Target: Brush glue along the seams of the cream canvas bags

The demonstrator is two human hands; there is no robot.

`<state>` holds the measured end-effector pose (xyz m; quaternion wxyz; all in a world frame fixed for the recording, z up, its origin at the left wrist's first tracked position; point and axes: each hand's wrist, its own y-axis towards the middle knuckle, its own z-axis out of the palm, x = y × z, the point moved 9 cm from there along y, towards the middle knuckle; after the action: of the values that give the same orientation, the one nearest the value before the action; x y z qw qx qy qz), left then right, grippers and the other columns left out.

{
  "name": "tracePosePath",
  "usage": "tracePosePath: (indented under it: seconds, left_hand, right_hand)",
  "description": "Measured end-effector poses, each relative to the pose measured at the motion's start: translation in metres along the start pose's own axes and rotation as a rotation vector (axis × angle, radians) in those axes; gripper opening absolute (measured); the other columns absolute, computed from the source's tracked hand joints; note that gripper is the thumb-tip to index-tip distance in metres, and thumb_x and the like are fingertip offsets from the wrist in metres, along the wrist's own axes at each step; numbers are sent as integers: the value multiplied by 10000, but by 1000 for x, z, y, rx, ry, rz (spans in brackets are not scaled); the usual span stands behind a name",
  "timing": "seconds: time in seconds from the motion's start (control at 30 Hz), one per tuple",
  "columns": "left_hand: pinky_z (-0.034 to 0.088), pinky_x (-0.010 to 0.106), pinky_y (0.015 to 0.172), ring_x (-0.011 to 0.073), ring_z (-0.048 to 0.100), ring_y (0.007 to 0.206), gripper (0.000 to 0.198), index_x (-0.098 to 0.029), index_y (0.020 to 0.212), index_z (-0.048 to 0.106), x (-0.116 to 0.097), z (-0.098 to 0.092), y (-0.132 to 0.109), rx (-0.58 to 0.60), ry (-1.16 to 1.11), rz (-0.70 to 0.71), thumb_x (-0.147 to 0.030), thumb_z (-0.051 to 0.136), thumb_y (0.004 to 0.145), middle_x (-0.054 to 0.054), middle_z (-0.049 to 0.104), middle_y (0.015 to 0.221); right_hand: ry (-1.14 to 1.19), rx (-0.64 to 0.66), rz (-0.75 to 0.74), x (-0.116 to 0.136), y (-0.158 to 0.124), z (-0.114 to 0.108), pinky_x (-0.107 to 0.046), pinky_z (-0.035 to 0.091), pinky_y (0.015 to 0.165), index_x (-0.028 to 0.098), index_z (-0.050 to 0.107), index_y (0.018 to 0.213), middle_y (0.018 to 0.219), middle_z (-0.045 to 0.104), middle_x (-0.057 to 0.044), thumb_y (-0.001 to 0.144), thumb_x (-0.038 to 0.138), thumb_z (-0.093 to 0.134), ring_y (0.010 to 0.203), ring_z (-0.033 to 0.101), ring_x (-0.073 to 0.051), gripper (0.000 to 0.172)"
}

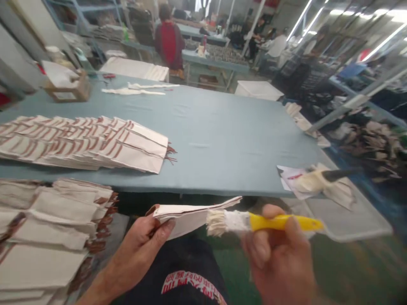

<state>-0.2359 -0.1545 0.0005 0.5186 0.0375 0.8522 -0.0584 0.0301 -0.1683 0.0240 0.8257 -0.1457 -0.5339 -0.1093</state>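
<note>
My left hand (148, 239) grips the left end of a folded cream leather or fabric piece (190, 218) with a brown edge, thumb on its near face. The piece is held in front of the table's near edge, over my lap. In my right hand (280, 250) is a paintbrush (282, 222) with a yellow handle, fingers wrapped round it. Its pale, clumped bristles point left and sit close to the piece's lower right part; whether they touch it I cannot tell. The right hand is slightly blurred.
Overlapping rows of similar pieces (136, 144) lie on the blue-topped table (222, 140). More stacked pieces (60, 228) are at lower left. A cardboard box (68, 89) stands at the far left. At right, a dark-handled tool (340, 173) lies near a white bin (359, 224). A person (170, 40) is beyond.
</note>
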Motion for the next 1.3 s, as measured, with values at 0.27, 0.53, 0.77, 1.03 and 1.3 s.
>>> tracePosePath:
  seconds: [0.27,0.53,0.77,1.03,1.3]
  left_hand:
    - [604,301,796,255,736,870,365,-181,1077,844,-1,84,13,258,-237,-92,-436,594,1000,75,811,937]
    - [489,246,644,178,616,708,371,-192,854,738,-14,90,23,269,-48,46,-361,471,1048,16,680,779]
    - [552,271,830,176,683,799,298,-198,865,672,-18,65,21,211,-39,259,-250,453,1060,32,731,861]
    - [474,283,599,174,654,618,291,-234,705,524,-21,37,17,64,204,461,-94,434,944,19,649,663]
    - [494,296,587,193,675,607,271,-232,736,540,-22,25,17,-22,259,554,-29,448,890,36,679,664]
  right_hand:
    - [148,-97,107,-10,13,-42,-199,403,410,217,724,881,402,431,120,859,633,807,327,300,-75,426]
    - [224,-191,216,-26,9,-42,-170,411,392,218,755,833,382,436,119,728,608,930,322,280,-46,440]
    - [153,-200,195,-26,7,-17,-164,416,396,215,740,834,375,451,115,730,597,935,316,310,-52,442]
    - [-13,-76,142,-31,-1,11,-171,352,380,240,671,948,401,510,98,942,608,739,322,413,-92,374]
    - [-261,-209,136,-34,-26,46,-177,351,429,234,614,905,434,553,73,899,731,717,385,426,-95,507]
